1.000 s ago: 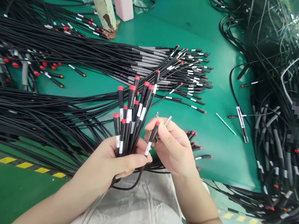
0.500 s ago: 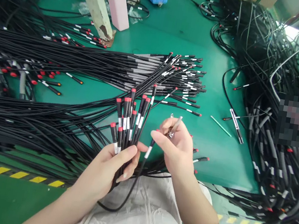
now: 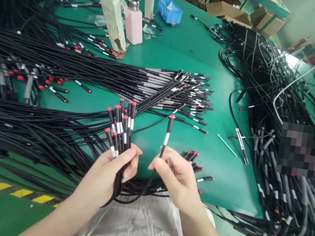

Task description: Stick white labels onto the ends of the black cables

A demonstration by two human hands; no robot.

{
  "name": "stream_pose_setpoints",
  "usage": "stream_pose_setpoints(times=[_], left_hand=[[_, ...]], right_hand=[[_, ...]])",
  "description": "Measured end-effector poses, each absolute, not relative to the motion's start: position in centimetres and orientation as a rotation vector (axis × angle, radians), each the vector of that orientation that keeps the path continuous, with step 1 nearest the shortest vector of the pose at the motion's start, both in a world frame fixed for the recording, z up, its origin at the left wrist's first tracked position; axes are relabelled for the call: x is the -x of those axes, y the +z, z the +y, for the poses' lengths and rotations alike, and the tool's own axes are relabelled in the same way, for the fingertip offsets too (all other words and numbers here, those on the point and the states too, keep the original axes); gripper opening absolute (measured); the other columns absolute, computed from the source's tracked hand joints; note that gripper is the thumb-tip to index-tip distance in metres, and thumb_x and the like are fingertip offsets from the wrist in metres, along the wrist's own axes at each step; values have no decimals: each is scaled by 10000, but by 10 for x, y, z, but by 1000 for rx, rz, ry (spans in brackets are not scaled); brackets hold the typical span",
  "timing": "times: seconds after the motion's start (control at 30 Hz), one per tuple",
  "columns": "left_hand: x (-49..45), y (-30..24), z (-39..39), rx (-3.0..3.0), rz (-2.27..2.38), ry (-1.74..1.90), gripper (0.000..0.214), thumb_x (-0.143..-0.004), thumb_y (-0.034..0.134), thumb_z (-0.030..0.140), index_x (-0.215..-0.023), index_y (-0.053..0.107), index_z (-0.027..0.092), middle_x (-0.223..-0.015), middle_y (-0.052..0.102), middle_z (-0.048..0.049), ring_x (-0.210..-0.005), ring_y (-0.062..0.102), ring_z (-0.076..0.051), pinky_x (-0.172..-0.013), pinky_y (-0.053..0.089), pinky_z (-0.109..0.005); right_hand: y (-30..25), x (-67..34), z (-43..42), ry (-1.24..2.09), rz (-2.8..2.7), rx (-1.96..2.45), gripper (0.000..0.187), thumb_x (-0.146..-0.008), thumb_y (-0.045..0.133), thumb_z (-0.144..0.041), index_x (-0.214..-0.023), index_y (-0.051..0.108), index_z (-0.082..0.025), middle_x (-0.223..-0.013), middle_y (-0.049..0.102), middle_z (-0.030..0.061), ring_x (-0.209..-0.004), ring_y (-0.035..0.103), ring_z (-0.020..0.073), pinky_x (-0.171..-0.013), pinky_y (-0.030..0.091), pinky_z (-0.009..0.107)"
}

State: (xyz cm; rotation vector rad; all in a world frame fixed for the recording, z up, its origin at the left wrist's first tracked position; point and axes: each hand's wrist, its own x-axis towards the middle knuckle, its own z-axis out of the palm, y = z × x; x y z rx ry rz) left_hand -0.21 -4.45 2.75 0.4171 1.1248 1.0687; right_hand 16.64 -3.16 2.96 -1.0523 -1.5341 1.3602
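Note:
My left hand (image 3: 112, 174) is closed around a bundle of black cables with red-capped ends (image 3: 120, 126), held upright near my lap. My right hand (image 3: 178, 177) pinches a single black cable with a red cap and white label (image 3: 168, 133), its tip standing up a little right of the bundle. A thin metal piece also sits in the right hand's fingers, mostly hidden. Both hands hover over the near edge of the green table (image 3: 188, 39).
Long bunches of black cables (image 3: 65, 59) lie across the table's left and middle. A tangled cable heap (image 3: 280, 113) fills the right side. A pink dispenser bottle (image 3: 134, 22), a blue bin (image 3: 170, 11), a cream post (image 3: 111, 7), a green stick (image 3: 226, 145) and a black tool (image 3: 242, 145) are beyond.
My right hand has drawn one cable away from the bundle to the right and raised its tip. The left hand's bundle dropped slightly. The camera tilted up.

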Motion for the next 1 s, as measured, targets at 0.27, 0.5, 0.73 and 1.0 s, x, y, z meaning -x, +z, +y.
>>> stream_pose_setpoints(times=[0.27,0.5,0.73,1.0], left_hand=[[5,38,-40,-448,1059,939,171,-694,854,287,-780,783,157,-409,441,80,-387,324,-52,-415,216,-191],[6,38,-45,-480,1059,900,147,-732,835,286,-758,768,158,-376,433,85,-384,326,-53,-438,244,-211],[4,44,-43,-442,1079,914,170,-691,829,209,-832,745,165,-583,682,12,-393,357,-42,-434,253,-237],[2,43,-45,-420,1072,939,196,-625,857,180,-755,710,172,-491,575,66,-389,347,-38,-441,244,-223]], right_hand=[[27,-168,-46,1463,-1748,937,368,-1005,552,-385,-683,485,-217,-709,484,-6,-688,460,153,-647,379,309],[23,-166,-47,1557,-1695,898,316,-996,585,-400,-743,573,-210,-722,518,-7,-698,493,154,-648,394,305],[24,-180,-44,1205,-1649,1137,335,-1076,384,-304,-1230,681,-297,-979,595,52,-911,578,191,-754,502,341],[21,-160,-51,876,-1384,918,556,-985,583,-163,-1490,441,-346,-1139,681,82,-846,709,187,-736,672,394]])
